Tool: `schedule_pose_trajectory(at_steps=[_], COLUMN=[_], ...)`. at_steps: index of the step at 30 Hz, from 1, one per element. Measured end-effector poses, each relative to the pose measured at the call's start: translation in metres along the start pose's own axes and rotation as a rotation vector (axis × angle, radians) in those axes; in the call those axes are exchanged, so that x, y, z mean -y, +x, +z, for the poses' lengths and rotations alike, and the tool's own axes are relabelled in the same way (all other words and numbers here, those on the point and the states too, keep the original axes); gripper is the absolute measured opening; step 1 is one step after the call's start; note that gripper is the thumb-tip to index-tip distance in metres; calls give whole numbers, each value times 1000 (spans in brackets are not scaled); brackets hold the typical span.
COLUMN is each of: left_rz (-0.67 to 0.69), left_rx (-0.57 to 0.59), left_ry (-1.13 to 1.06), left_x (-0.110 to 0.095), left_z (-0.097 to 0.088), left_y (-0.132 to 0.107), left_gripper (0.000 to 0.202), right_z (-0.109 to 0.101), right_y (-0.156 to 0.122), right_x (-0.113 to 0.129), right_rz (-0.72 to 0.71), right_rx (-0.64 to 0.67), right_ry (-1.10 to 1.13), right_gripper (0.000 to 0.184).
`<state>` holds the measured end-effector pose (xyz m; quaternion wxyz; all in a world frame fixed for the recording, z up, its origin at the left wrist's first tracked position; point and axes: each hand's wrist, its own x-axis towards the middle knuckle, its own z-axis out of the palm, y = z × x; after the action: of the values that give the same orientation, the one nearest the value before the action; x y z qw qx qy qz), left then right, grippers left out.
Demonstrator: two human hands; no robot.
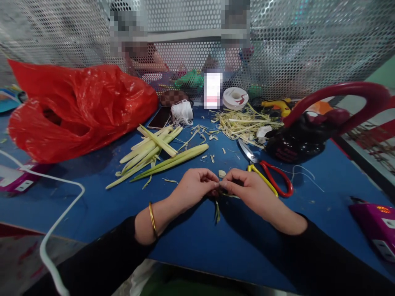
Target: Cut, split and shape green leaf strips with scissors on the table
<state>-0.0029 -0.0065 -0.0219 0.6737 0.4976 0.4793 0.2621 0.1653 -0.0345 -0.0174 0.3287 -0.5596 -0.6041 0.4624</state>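
Note:
My left hand (195,188) and my right hand (249,190) meet fingertip to fingertip above the front of the blue table. Both are closed in a pinch on a thin plant strip, mostly hidden by the fingers; its frayed green end (217,213) hangs below them. Just beyond the fingertips lies a small pale folded piece (221,174). Scissors (262,174) with one red and one yellow handle rest beside my right hand, blades slightly apart. To the left of my hands is a pile of long pale-green leaf blades (151,150).
A red plastic bag (89,107) fills the back left. Behind are a spool of white string (182,112), a lit phone screen (212,89), a ribbon reel (235,98) and plant scraps (247,123). A black pot-like object (296,142) with a dark red handle stands right. A white cable (66,209) crosses left.

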Motion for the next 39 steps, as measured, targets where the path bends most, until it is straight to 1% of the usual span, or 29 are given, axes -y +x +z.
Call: schedule_pose_trajectory(at_steps=[3,6,9,12,14,16,18,21,24,28,32,39], left_rz=[-24,-29,-28,-16,-7,-10,-21,-32,-28,-35,-28,-38], left_rx=[6,7,10,20,22,17,10,7,9,8,9,37], left_ry=[15,33,50,57,43,27,24,17,6,-9,-3,8], left_x=[-2,-3,-3,-2,-2,-3,-4,-6,-7,-6,-4,-5], left_z=[0,0,-1,-1,-1,0,0,1,1,1,1,0], left_y=[-1,-2,-2,-1,-1,-1,-1,-1,-1,0,1,1], left_gripper=[7,12,13,9,6,7,9,10,8,11,12,9], right_z=[3,6,7,7,6,2,-2,-8,-8,-4,-1,-1], right_y=[0,-1,-1,-1,0,2,3,5,5,4,4,4], right_x=[2,4,5,4,3,2,1,-2,-5,-8,-10,-11], right_rz=[71,107,105,87,66,34,-18,-77,-62,-56,-88,-155], right_rx=[-29,-53,-73,-40,-45,-89,-118,-71,-23,-52,-69,-35], right_ry=[107,178,200,236,257,215,112,-25,-98,-195,-211,-205], right_gripper=[27,27,24,16,18,22,17,10,8,8,10,12])
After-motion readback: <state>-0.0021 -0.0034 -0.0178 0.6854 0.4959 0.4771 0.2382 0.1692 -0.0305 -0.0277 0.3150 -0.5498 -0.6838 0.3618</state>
